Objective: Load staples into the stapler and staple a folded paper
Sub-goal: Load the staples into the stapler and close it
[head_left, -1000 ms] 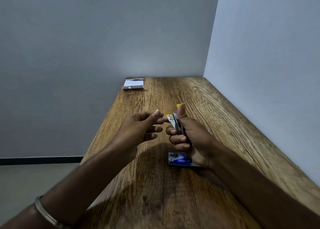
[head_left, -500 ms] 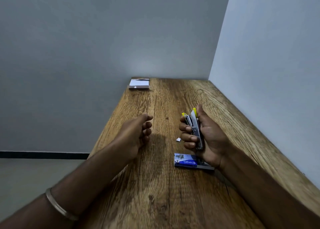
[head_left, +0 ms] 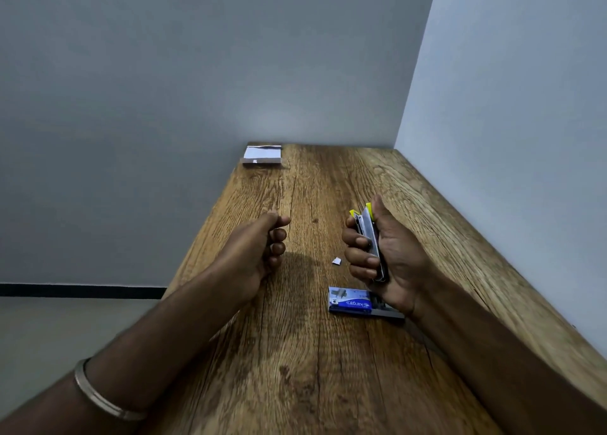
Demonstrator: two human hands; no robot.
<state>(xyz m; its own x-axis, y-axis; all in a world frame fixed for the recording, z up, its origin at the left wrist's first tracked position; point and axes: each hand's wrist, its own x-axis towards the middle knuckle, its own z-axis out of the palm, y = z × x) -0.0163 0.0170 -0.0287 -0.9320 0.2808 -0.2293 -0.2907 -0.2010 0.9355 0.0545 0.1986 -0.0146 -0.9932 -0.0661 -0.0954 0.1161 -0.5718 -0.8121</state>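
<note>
My right hand (head_left: pixel 391 257) grips a small silver stapler (head_left: pixel 369 237) with yellow ends, held nearly upright above the wooden table (head_left: pixel 295 352). A blue staple box (head_left: pixel 349 300) lies flat on the table just below that hand, its right end hidden by my palm. My left hand (head_left: pixel 259 250) hovers apart to the left, fingers curled and thumb against the forefinger, with nothing visible in it. A folded white paper on a small pad (head_left: pixel 262 154) lies at the table's far left corner.
A tiny white scrap (head_left: pixel 337 261) lies on the table between my hands. Grey walls close the table's far end and right side (head_left: pixel 492 139). The table's left edge drops to the floor (head_left: pixel 65 329).
My left hand has drawn back to the left, away from the stapler's tip, and curled up. A small white scrap now lies on the table. My right hand has shifted slightly right.
</note>
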